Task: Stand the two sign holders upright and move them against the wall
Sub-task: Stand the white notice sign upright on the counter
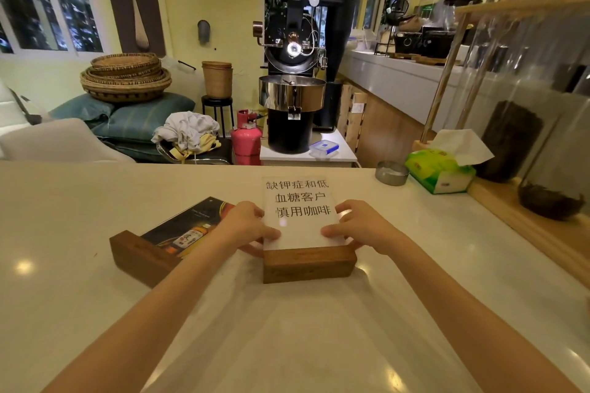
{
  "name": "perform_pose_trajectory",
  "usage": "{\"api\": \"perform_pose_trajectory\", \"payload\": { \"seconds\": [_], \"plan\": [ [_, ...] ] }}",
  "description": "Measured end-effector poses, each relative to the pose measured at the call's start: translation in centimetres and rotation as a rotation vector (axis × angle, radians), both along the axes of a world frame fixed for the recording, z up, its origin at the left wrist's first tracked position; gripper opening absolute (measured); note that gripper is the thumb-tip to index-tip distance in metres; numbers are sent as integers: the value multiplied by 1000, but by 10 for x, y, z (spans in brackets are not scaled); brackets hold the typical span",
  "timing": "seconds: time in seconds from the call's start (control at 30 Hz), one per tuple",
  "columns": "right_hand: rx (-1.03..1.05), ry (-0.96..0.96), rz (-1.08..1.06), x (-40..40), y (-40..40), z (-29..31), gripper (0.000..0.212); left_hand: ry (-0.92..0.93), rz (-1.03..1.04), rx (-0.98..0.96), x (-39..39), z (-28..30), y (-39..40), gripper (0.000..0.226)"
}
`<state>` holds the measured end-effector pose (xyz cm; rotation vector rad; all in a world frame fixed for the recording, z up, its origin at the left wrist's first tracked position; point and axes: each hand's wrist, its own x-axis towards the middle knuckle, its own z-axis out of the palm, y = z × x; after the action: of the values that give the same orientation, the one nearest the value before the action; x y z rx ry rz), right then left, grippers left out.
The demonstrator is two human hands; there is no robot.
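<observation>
Mid-counter, left hand (pixel 247 226) and right hand (pixel 357 226) half-curled on the side edges of the flat-lying white-printed acrylic sign holder on a brown wooden base (pixel 306 234), dark-printed wooden-based sign holder (pixel 166 241) flat beside it untouched, so neither stood nor moved yet.

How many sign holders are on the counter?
2. The white text sign holder lies centre, gripped by both hands; the dark advert sign holder lies just left, partly hidden behind the left hand.
</observation>
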<state>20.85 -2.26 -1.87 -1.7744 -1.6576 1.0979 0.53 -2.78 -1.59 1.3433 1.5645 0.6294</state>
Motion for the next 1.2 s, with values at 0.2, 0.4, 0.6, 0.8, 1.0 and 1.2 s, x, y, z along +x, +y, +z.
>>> {"api": "perform_pose_trajectory", "payload": {
  "seconds": [0.2, 0.4, 0.6, 0.8, 1.0, 1.2],
  "plan": [
    [232, 65, -17, 3, -1, 1, 57, 94, 33, 232, 4, 7, 1, 54],
    [421, 118, -43, 4, -4, -2, 51, 122, 47, 431, 10, 6, -5, 48],
    [558, 144, -83, 3, -8, -9, 54, 116, 61, 583, 12, 1, -13, 40],
    [599, 170, -115, 3, -19, -20, 51, 173, 28, 705, 16, -11, -24, 36],
    [584, 172, -137, 3, -26, -24, 49, 218, -15, 713, 16, -16, -29, 31],
    [604, 162, -215, -1, -32, -22, 48, 212, -33, 714, 14, -16, -30, 35]
  ]
}}
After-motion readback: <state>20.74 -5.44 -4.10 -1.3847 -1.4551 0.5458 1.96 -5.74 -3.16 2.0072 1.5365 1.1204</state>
